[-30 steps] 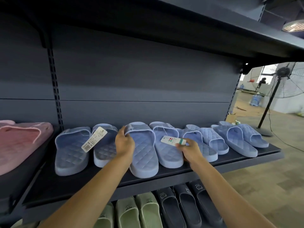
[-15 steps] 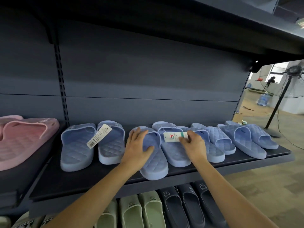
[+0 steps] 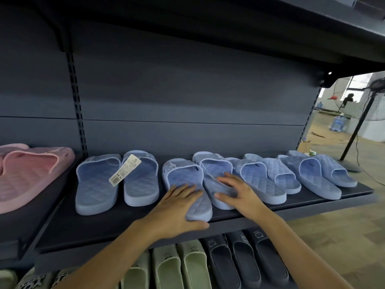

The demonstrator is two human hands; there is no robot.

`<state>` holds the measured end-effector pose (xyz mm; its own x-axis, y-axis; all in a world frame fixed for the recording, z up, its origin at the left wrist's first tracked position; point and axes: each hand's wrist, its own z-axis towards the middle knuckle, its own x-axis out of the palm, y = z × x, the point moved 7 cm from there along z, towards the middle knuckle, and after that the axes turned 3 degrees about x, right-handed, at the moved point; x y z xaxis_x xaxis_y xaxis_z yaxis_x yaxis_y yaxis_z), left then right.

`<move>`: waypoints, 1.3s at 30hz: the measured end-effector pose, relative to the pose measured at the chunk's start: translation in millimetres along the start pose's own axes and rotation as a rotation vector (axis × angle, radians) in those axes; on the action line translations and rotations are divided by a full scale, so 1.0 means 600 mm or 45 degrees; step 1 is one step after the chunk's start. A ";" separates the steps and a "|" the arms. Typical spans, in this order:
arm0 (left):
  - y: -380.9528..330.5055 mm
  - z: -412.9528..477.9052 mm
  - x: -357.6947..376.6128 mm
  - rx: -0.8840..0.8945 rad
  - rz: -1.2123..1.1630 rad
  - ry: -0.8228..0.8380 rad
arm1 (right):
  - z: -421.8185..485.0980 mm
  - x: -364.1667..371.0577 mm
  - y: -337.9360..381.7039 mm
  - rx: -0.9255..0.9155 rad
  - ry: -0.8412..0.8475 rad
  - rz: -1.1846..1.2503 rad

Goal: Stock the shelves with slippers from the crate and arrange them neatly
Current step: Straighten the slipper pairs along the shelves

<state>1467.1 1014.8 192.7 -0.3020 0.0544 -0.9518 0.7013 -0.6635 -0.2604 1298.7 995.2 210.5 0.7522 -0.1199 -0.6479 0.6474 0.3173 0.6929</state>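
Note:
Several light blue quilted slippers stand in a row on the dark shelf (image 3: 100,228). My left hand (image 3: 177,207) lies flat on the heel of one blue slipper (image 3: 183,178) near the middle, thumb under its front edge. My right hand (image 3: 239,195) rests with spread fingers on the neighbouring blue slipper (image 3: 216,170), blurred by motion. A tagged pair (image 3: 116,180) sits to the left with a white barcode tag (image 3: 125,173). More blue slippers (image 3: 308,176) overlap toward the right end. No crate is in view.
Pink slippers (image 3: 31,174) lie on the adjoining shelf at left. Green slippers (image 3: 177,268) and dark navy slippers (image 3: 239,261) fill the shelf below. An upper shelf overhangs. A standing fan (image 3: 362,122) and a water jug (image 3: 337,124) are on the floor beyond the right end.
My left hand slid from the slipper's strap down to its heel. My right hand let go of the small tag and now lies flat on the slipper beside it.

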 end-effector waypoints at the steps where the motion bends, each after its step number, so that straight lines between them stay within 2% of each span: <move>1: 0.004 0.002 -0.001 -0.011 -0.011 0.019 | 0.003 0.010 -0.002 0.010 0.070 -0.033; 7: 0.034 0.021 -0.008 -0.070 -0.098 0.125 | 0.045 0.031 0.001 -0.089 0.205 -0.099; 12: 0.034 0.030 -0.007 -0.096 -0.033 0.208 | 0.058 0.022 -0.016 -0.025 0.274 -0.017; 17: 0.038 0.039 -0.011 -0.159 -0.004 0.171 | 0.050 0.030 -0.016 -0.113 0.250 -0.041; 25: 0.030 0.038 -0.008 -0.175 0.051 0.076 | 0.058 0.030 -0.015 -0.139 0.072 -0.174; 31: 0.015 0.037 -0.007 -0.147 0.069 -0.076 | 0.056 0.027 -0.020 -0.144 0.111 -0.166; 39: 0.017 0.040 -0.011 -0.109 0.000 -0.142 | 0.061 0.036 -0.024 -0.125 0.106 -0.269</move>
<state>1460.9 989.9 200.1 -0.3686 -0.0320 -0.9290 0.7525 -0.5971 -0.2780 1310.1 953.8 197.8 0.5860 -0.1171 -0.8018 0.7713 0.3840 0.5076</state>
